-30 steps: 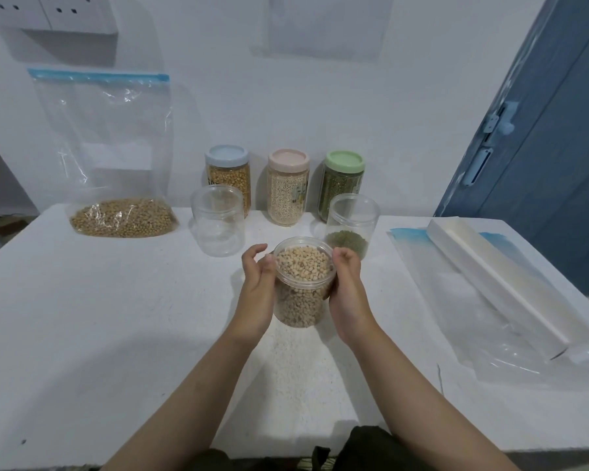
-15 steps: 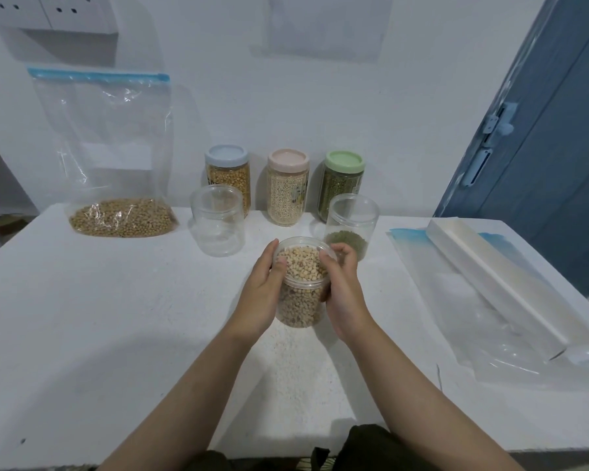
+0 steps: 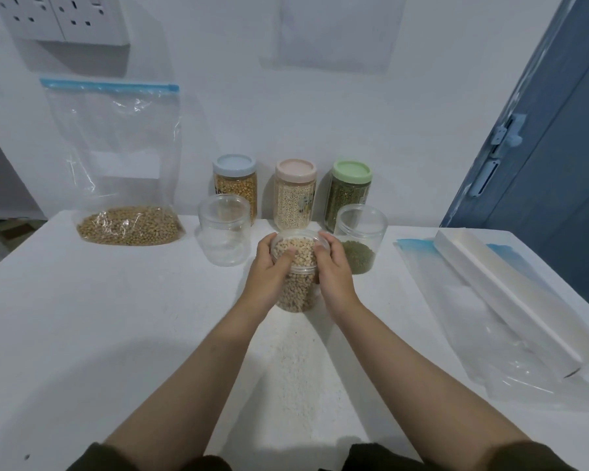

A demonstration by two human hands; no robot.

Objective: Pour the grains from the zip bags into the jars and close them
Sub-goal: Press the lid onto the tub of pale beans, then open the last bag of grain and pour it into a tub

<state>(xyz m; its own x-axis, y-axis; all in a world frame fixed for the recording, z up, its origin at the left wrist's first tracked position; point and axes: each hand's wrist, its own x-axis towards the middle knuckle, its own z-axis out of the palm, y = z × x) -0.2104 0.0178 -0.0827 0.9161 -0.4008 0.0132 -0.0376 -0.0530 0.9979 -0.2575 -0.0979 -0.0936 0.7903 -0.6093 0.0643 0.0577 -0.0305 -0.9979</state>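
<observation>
White table, both hands' grips, left hand and right hand, around unlidded grain jar; labels unreadable.

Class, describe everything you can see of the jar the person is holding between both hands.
The jar is a short round tub of clear plastic, full almost to the rim with pale beige grains. A clear lid seems to sit on top. It stands upright on the white table, in front of three lidded jars. The left hand and right hand grip its upper sides, fingers curled over the rim.
</observation>
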